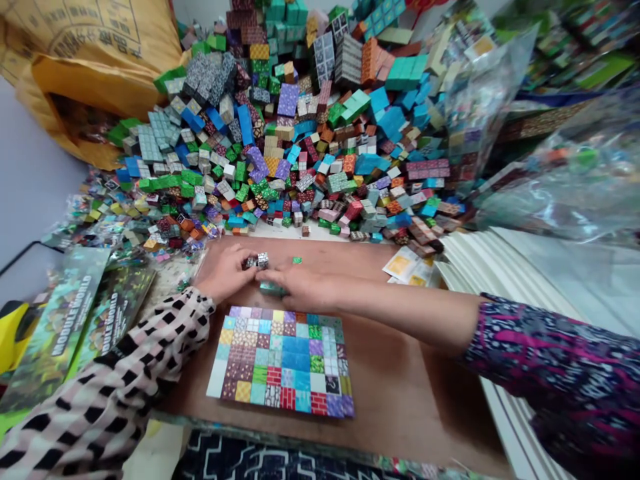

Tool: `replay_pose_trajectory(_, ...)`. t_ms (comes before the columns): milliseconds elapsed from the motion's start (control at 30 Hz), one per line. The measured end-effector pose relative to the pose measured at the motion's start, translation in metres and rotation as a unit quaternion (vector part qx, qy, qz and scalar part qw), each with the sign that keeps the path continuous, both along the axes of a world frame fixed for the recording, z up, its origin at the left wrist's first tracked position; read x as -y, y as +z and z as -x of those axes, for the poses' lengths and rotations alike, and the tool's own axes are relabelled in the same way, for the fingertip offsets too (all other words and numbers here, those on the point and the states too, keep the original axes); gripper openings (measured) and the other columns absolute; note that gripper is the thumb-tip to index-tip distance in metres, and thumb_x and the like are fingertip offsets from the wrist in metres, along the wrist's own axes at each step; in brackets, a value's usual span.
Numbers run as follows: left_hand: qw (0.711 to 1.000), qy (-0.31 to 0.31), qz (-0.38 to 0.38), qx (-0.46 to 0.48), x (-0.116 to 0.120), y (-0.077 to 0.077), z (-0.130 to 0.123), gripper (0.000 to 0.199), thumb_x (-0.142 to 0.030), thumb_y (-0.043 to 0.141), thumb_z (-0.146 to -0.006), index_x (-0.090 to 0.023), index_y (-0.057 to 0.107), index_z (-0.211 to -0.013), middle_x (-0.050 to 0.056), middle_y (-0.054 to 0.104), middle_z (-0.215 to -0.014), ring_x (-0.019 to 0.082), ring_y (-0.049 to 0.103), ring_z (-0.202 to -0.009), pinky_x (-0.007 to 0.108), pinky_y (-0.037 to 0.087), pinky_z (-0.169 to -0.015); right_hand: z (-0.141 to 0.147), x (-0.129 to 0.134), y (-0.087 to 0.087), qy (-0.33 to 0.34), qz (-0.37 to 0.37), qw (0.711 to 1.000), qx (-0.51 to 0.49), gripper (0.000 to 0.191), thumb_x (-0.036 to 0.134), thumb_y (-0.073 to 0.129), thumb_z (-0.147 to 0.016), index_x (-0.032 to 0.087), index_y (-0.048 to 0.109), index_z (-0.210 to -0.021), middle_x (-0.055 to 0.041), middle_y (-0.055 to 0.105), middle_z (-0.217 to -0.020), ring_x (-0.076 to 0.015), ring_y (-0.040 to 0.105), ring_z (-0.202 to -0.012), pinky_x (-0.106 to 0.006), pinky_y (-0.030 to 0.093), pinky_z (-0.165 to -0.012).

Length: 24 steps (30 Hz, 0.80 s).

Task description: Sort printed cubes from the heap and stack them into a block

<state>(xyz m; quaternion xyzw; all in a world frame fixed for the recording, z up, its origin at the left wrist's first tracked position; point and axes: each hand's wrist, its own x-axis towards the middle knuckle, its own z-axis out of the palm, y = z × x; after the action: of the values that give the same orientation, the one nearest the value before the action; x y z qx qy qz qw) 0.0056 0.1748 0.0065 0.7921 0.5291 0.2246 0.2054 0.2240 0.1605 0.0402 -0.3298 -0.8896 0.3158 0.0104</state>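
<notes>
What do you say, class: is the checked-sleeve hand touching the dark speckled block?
Touching: the head view shows the checked-sleeve hand with its fingertips against the dark speckled block.

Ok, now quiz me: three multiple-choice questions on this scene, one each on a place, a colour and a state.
1. Where does the flat mosaic of coloured square tiles lie? A on the brown wooden table top; B on the block heap; C in the yellow sack.
2. What colour is the small cube pinched by the black-checked sleeve's hand? A red; B speckled grey; C green.
3. The purple-patterned sleeve's hand is: A buried in the heap; B over a teal block; C gripping the sack.

Answers: A, the mosaic lies on the wood below the hands. B, the cube's faces look speckled grey. B, the fingers lie across the block.
</notes>
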Motion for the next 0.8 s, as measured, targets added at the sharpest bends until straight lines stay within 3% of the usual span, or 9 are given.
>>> replay_pose_trajectory(133, 0.999, 0.015, 0.013, -0.033, 0.005, 0.008, 0.007, 0.022, -0.019, 0.063, -0.081, -0.02, 0.07, -0.102, 0.004, 0.063, -0.09, 0.022, 0.058, -0.091, 0.039, 0.048, -0.085, -0.005, 0.0, 0.006, -0.016, 0.011, 0.999, -0.028, 0.066, 0.012, 0.057, -0.075, 0.021, 0.052, -0.14, -0.0105, 0.066, -0.119, -0.0205, 0.06, -0.09, -0.031, 0.045, -0.077)
replay_pose_trajectory(267, 0.997, 0.05, 0.051, 0.033, 0.011, 0.005, 0.01, 0.044, -0.022, 0.064, -0.082, -0.02, 0.06, -0.125, 0.006, 0.061, -0.106, 0.017, 0.058, -0.082, 0.035, 0.05, -0.081, -0.007, -0.003, 0.0, -0.031, 0.078, 0.995, -0.052, 0.046, 0.01, 0.057, -0.076, 0.017, 0.064, -0.121, -0.0079, 0.069, -0.111, -0.0186, 0.061, -0.089, -0.029, 0.047, -0.078)
replay_pose_trajectory(367, 0.992, 0.079, 0.054, 0.076, 0.018, -0.001, 0.015, 0.056, -0.022, 0.06, -0.082, -0.022, 0.051, -0.137, 0.007, 0.059, -0.115, 0.014, 0.057, -0.079, 0.035, 0.05, -0.082, -0.006, -0.007, -0.007, -0.038, 0.127, 0.988, -0.075, 0.045, 0.01, 0.057, -0.078, 0.015, 0.063, -0.123, -0.0064, 0.071, -0.109, -0.0169, 0.063, -0.089, -0.027, 0.049, -0.078)
replay_pose_trajectory(567, 0.975, 0.141, 0.069, 0.156, 0.037, -0.008, 0.027, 0.05, -0.035, 0.059, -0.082, -0.018, 0.055, -0.129, 0.01, 0.062, -0.115, 0.018, 0.06, -0.091, 0.039, 0.05, -0.089, -0.003, -0.006, 0.005, -0.07, 0.018, 0.997, -0.006, 0.05, 0.021, 0.057, -0.084, 0.02, 0.058, -0.134, -0.0103, 0.066, -0.123, -0.0246, 0.061, -0.11, -0.035, 0.046, -0.093)
replay_pose_trajectory(800, 0.969, 0.132, 0.122, 0.168, 0.06, 0.001, 0.027, 0.042, -0.037, 0.057, -0.082, -0.017, 0.065, -0.119, 0.011, 0.066, -0.114, 0.023, 0.062, -0.103, 0.045, 0.048, -0.097, 0.002, 0.002, 0.001, -0.068, -0.042, 0.997, 0.02, 0.062, 0.031, 0.065, -0.078, 0.018, 0.054, -0.138, -0.0144, 0.067, -0.112, -0.0278, 0.062, -0.099, -0.036, 0.047, -0.083)
